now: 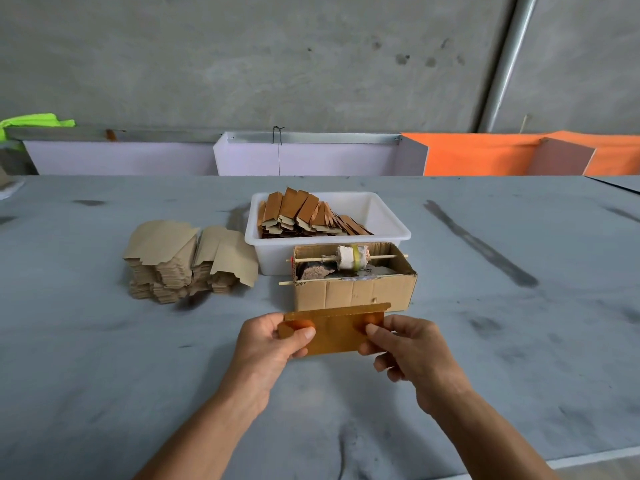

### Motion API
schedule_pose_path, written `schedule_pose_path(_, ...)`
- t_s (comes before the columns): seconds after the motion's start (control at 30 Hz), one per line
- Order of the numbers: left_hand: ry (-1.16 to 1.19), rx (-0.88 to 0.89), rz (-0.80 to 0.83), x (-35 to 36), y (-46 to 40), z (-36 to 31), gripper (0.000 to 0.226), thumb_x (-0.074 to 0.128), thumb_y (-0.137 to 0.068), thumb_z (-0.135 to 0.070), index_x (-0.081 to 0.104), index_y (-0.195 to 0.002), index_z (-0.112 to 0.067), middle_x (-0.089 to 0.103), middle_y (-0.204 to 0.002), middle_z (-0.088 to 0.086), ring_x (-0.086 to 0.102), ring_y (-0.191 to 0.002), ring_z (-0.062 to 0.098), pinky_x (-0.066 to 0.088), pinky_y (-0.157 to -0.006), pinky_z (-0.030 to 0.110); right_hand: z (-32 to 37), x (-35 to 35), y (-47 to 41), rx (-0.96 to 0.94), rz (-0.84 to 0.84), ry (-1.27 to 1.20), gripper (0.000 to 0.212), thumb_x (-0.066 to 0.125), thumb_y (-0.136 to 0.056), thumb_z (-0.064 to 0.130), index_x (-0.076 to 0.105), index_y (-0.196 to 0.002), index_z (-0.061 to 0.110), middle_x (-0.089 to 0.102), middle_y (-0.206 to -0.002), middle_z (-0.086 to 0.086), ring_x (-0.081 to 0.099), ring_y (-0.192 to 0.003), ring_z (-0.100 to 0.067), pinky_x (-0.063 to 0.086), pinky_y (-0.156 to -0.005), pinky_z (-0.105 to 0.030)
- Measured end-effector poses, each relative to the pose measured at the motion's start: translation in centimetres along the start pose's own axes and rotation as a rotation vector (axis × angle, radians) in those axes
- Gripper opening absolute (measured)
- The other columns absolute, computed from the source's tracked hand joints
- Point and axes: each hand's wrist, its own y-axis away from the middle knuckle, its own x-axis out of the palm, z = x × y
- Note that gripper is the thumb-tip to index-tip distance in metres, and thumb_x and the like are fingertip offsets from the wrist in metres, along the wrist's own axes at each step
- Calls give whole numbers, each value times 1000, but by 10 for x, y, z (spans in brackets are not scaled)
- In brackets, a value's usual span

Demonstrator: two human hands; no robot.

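Note:
A flat orange-brown card piece (337, 330) is held up above the grey table, just in front of a small cardboard box (353, 291). My left hand (273, 344) pinches its left end with the thumb on the near face. My right hand (408, 348) pinches its right end the same way. A narrow flap runs along the card's top edge. Behind the box, a white plastic tub (384, 216) holds several folded brown card pieces (304, 214). A stack of flat tan card blanks (187, 261) lies to the left.
Inside the cardboard box a wooden stick with a white cloth roll (351, 258) spans the opening above some scraps. White and orange panels (478, 154) stand along the far table edge below a concrete wall. The grey table (519, 341) stretches wide on both sides.

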Motion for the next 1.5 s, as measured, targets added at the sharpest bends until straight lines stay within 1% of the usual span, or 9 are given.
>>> schedule_pose_path(0.1,-48,94,-148,0,1,1,16,76,-71,1,68,-74,-13,67,-71,3,59,-66,13,51,-62,24,0,-1,-2,33,-13,-73,13,59,-91,16,67,-88,5,73,-74,-10,56,-46,-10,41,-44,-21)
schedule_pose_path(0.17,-87,103,-228,-1,2,1,18,80,-69,-5,68,-77,-16,60,-68,2,55,-61,12,46,-56,25,-2,-3,-3,43,-18,-114,14,59,-91,17,67,-88,6,73,-75,-10,57,-47,-10,42,-47,-22)
schedule_pose_path(0.27,-3,-69,-136,2,6,-3,21,78,-73,-11,65,-87,-20,59,-54,-2,51,-42,7,40,-39,20,-4,-4,-3,42,9,-121,15,59,-91,17,67,-89,4,73,-77,-11,58,-49,-10,42,-50,-23)
schedule_pose_path(0.4,149,-288,10,6,6,-11,7,72,-80,-13,67,-85,-13,63,-52,2,52,-38,10,41,-36,17,-4,-5,-2,29,52,-90,16,59,-91,17,68,-88,4,73,-78,-11,58,-51,-11,43,-49,-22)
schedule_pose_path(0.57,108,-286,9,8,8,-5,4,67,-85,-12,65,-88,-10,71,-63,6,61,-43,14,48,-39,19,-5,-5,-3,-5,-5,-43,11,55,-93,7,64,-91,3,72,-72,-6,61,-50,-12,43,-45,-19)
schedule_pose_path(0.73,109,-244,-14,11,11,0,8,64,-88,-16,62,-95,-12,73,-72,10,67,-53,20,53,-44,26,-10,-1,-4,22,-21,-107,10,55,-94,10,62,-92,4,72,-72,-9,62,-52,-14,45,-47,-22)
schedule_pose_path(0.93,209,-317,43,11,6,-1,6,68,-83,-9,65,-88,-8,71,-68,10,65,-51,16,53,-45,26,-13,-3,-5,65,47,-172,10,57,-92,12,63,-92,5,73,-79,-11,64,-59,-16,49,-53,-25)
schedule_pose_path(1.37,-5,5,-162,17,-9,8,10,71,-82,-16,67,-73,-13,66,-53,2,62,-47,11,51,-44,24,-14,9,-22,205,112,-420,11,57,-89,5,63,-80,1,70,-72,-15,63,-56,-15,51,-50,-22)
schedule_pose_path(1.5,-20,55,-114,12,-10,2,9,74,-77,-11,67,-73,-7,68,-56,5,64,-49,13,54,-48,23,-14,10,-22,185,106,-419,12,62,-86,6,64,-74,2,70,-70,-14,64,-55,-14,51,-50,-22)
